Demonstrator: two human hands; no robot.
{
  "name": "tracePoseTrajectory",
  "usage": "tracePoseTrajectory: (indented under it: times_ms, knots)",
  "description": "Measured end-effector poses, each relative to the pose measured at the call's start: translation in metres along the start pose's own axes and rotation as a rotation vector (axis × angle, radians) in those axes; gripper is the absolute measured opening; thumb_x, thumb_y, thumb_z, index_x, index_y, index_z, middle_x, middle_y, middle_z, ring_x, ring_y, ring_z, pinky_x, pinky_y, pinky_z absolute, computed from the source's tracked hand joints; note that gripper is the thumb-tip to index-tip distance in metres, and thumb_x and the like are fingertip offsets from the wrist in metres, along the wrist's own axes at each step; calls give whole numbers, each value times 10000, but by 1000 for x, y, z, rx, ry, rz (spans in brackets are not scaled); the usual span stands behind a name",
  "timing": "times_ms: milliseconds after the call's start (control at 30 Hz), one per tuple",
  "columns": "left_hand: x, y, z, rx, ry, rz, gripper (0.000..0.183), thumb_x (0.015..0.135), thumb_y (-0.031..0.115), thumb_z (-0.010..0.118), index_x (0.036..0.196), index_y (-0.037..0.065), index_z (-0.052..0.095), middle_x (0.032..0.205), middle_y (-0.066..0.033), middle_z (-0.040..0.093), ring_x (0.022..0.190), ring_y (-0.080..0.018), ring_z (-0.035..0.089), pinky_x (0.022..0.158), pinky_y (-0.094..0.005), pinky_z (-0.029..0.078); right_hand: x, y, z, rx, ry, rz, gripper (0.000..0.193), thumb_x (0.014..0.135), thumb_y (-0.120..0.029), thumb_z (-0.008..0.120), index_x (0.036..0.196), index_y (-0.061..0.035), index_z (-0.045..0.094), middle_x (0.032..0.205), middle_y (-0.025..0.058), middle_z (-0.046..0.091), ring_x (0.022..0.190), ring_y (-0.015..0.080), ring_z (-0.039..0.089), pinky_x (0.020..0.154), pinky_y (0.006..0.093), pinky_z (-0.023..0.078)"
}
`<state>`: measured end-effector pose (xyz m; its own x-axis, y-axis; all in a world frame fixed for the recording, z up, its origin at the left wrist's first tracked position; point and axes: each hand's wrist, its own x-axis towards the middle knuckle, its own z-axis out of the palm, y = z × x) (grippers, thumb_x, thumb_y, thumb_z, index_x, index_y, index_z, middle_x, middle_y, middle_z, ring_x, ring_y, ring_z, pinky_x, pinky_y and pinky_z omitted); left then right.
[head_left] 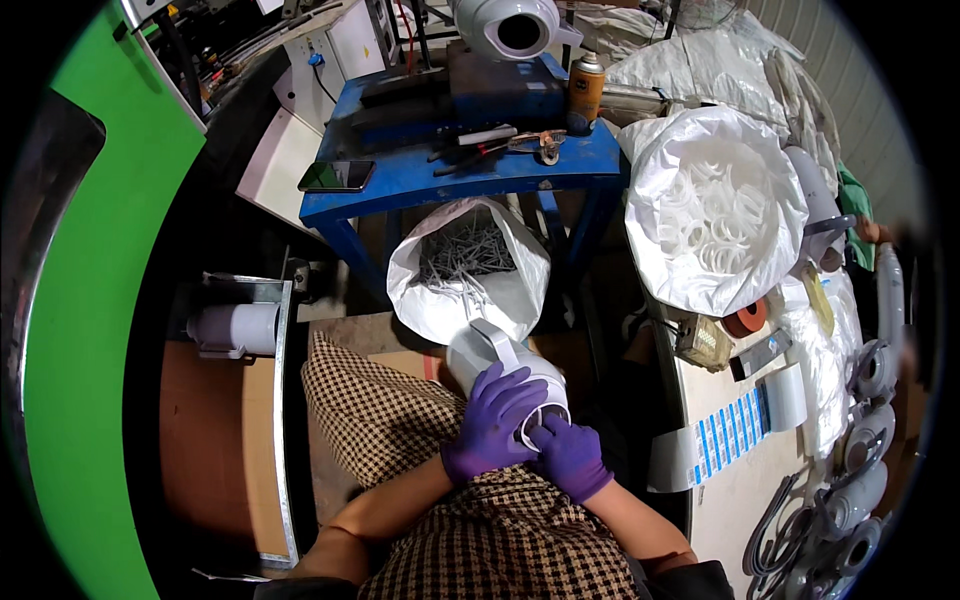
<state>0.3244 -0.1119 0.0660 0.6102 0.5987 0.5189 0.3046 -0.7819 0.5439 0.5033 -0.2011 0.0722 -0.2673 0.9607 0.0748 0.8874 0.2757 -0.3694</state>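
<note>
Grey container (pixel 540 372) sits low in front of the person, over the lap, lying tilted with its open end toward the body and its handle (pixel 492 340) up top, near the white bag of thin strips (pixel 415 298). Purple-gloved left hand (pixel 500 415) grasps the container's side, fingers spread across the wall near the rim. Purple-gloved right hand (pixel 570 458) is bent in at the open end, fingers curled at the mouth; can't tell whether it pinches anything, fingertips hidden. Checked cloth (pixel 375 405) covers the lap below.

Step in hand, by the look of it: handwork at the container's rim, left steadying, right working. Next move probably calls for a firm left hold so the container doesn't roll, plus small, careful finger motion around the edge. Bag of white rings (pixel 650 255) stands off to the right, well apart from both hands.
</note>
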Motion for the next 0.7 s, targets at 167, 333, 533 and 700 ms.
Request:
tracePoseTrajectory:
  times_ms: [167,333,533,700]
  knots:
    - [10,-3,-8,104,50,-27,733,687,397,864,1327,115,642,1384,-60,606,1383,-303,500,1172,-589,308,18,-7,-24,42,140,-42,541,721,-284,821,1207,-189,602,1061,55,638,814,266,696,668,412,555]
    - [36,-7,-11,292,34,249,651,726,387,798,1300,116,659,1444,-44,573,1389,-275,500,1172,-568,331,20,-10,-17,30,40,225,438,819,-220,745,1217,-137,583,1033,117,652,754,315,699,658,442,561]
    - [40,-35,3,291,177,187,511,904,490,668,1262,128,648,1363,-53,634,1354,-272,546,1179,-568,292,39,1,-42,1146,-308,282,683,914,-180,715,1534,-116,435,1123,132,732,864,266,739,784,376,588]
    - [84,-82,-29,255,484,-80,623,724,383,886,1211,77,648,1299,-147,644,1248,-376,585,1150,-539,355,71,10,-121,589,204,-22,399,885,-207,779,1251,-70,700,1020,179,728,891,288,732,815,369,577]
